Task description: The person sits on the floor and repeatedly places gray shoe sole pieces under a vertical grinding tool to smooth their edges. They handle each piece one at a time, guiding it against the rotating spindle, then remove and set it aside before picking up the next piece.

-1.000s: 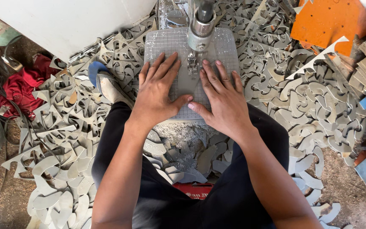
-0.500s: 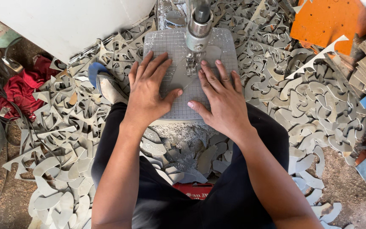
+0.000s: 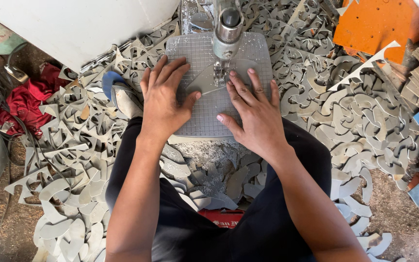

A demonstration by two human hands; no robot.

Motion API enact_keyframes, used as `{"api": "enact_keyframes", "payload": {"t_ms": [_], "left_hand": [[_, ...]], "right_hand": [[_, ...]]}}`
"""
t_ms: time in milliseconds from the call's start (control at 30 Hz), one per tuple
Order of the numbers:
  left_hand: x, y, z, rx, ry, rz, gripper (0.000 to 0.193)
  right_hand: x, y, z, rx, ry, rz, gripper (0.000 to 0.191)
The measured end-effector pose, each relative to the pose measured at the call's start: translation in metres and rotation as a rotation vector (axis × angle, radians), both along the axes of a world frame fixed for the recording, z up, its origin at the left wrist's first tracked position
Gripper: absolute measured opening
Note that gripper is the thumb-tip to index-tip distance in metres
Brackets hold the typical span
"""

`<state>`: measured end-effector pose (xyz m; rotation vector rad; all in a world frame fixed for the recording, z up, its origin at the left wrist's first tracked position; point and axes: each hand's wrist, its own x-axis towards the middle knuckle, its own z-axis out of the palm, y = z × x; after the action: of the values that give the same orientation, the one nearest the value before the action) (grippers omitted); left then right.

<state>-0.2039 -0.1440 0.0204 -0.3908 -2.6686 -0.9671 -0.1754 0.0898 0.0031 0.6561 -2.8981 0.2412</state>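
Closest in, the person's lap and knees are buried in a drift of grey cut-off scraps [image 3: 229, 182], and more of the same covers the floor [image 3: 6, 233] on both sides. That loose stuff looks slippery, so a shifting foot could jolt the whole posture mid-cut.

Next up, the left hand [image 3: 163, 99] lies flat on the gridded saw table [image 3: 204, 121], fingers [image 3: 170, 73] spread apart and pressing down, thumb touching the edge of the thin grey sheet piece [image 3: 203, 80]. The right hand [image 3: 253, 114] is flat too, fingers fanned out, the fingertips sitting on the piece just beside the blade [image 3: 219, 73]. Neither hand grips anything, they only pin and steer.

That's the bit that worries me. The piece is small and lies right under the saw head [image 3: 228, 29], so the right fingertips are very near the cutting line. If the sheet snags or suddenly gives, the hands could slide forward into the blade. No guard or push stick that I can see.

Further out, the orange board [image 3: 374, 24] and red cloth [image 3: 25, 102] are well apart from the action.
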Motion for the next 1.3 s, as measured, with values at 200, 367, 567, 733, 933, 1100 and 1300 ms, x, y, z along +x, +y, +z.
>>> {"api": "enact_keyframes", "payload": {"t_ms": [200,367,567,733,933,1100,1300], "left_hand": [[-0.003,-0.001,-0.001,0.019,0.018,0.033,0.054],[-0.004,0.001,-0.005,0.027,0.048,0.045,0.047],[-0.008,0.004,-0.011,0.026,0.101,0.07,0.036],[-0.011,0.004,-0.013,0.04,0.113,0.074,0.03],[-0.013,0.007,-0.013,0.043,0.102,0.09,0.03],[-0.016,0.005,-0.012,0.043,0.099,0.101,0.031],[-0.023,0.007,-0.018,0.01,0.14,0.1,0.031]], "right_hand": [[0.001,-0.001,0.0,-0.006,-0.012,-0.009,0.071],[0.0,-0.002,-0.001,-0.019,-0.008,-0.016,0.07],[0.001,-0.002,-0.001,-0.01,0.01,-0.016,0.068],[-0.001,-0.004,-0.002,-0.02,0.028,-0.02,0.065],[0.001,-0.006,0.001,-0.059,0.039,-0.065,0.06],[0.001,-0.008,0.003,-0.065,0.031,-0.065,0.059],[0.002,-0.008,0.001,-0.052,0.031,-0.078,0.058]]}}
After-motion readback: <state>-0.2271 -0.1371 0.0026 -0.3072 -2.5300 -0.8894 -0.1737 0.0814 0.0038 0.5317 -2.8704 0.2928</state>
